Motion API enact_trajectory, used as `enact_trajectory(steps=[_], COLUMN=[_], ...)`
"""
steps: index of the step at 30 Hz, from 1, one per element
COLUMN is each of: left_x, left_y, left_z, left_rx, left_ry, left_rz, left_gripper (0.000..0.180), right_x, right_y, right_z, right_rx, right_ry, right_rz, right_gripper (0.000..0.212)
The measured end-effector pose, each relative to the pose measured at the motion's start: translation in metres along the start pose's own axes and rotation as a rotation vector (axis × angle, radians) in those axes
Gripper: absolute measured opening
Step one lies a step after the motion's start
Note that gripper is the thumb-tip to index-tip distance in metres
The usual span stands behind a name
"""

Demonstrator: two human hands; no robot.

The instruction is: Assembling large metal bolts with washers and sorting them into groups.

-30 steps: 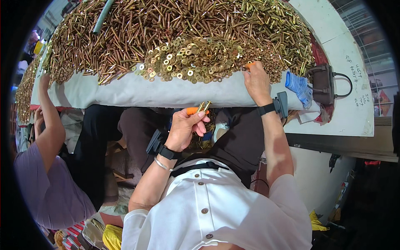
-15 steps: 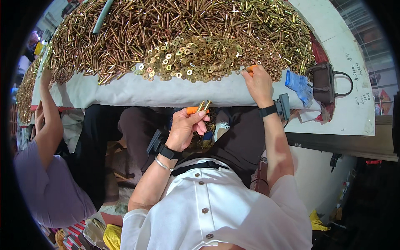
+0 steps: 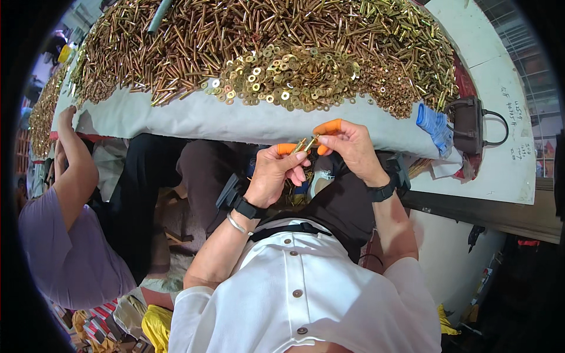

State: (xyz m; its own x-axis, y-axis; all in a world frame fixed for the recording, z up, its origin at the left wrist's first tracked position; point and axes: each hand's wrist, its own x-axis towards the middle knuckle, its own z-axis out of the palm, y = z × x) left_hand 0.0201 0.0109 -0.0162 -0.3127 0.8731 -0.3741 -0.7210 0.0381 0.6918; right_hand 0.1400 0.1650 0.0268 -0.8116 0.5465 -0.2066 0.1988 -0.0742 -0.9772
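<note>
My left hand [image 3: 271, 179] is closed on a pair of short brass-coloured bolts [image 3: 300, 146], held up between thumb and fingers above my lap. Against their ends my right hand [image 3: 352, 150] pinches with thumb and forefinger; whatever small piece is in that pinch is too hidden to make out. Orange finger covers show on both hands. Just beyond them, on the pale cloth [image 3: 176, 120] at the table edge, lies a heap of flat brass washers [image 3: 288, 79]. To its right is a patch of smaller rings [image 3: 391, 88].
A large mound of brass-coloured bolts [image 3: 235, 29] covers the table behind the washers. Right of it are a blue crumpled glove [image 3: 434, 128], a dark handbag [image 3: 467, 126] and a white board [image 3: 500, 170]. A co-worker in a purple top [image 3: 76, 247] sits at my left.
My right hand has come back from the small rings at the heap's edge to meet my left hand at the bolts. The view has shifted slightly.
</note>
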Motion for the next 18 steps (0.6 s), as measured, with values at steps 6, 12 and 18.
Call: enact_trajectory(steps=[6, 12, 18], left_x=[-0.005, -0.009, -0.015], left_y=[0.003, 0.002, 0.003], left_z=[0.001, 0.0, -0.003], left_rx=[0.055, 0.155, 0.231], left_ry=[-0.005, -0.022, -0.015], left_rz=[0.042, 0.101, 0.081], left_gripper=[0.013, 0.012, 0.012], right_x=[-0.006, -0.009, -0.012], right_y=[-0.005, -0.011, -0.011], right_z=[0.003, 0.002, 0.007], right_rx=[0.032, -0.076, -0.044], right_ry=[-0.076, -0.1, -0.118], right_rz=[0.022, 0.042, 0.054], right_gripper=[0.02, 0.019, 0.017])
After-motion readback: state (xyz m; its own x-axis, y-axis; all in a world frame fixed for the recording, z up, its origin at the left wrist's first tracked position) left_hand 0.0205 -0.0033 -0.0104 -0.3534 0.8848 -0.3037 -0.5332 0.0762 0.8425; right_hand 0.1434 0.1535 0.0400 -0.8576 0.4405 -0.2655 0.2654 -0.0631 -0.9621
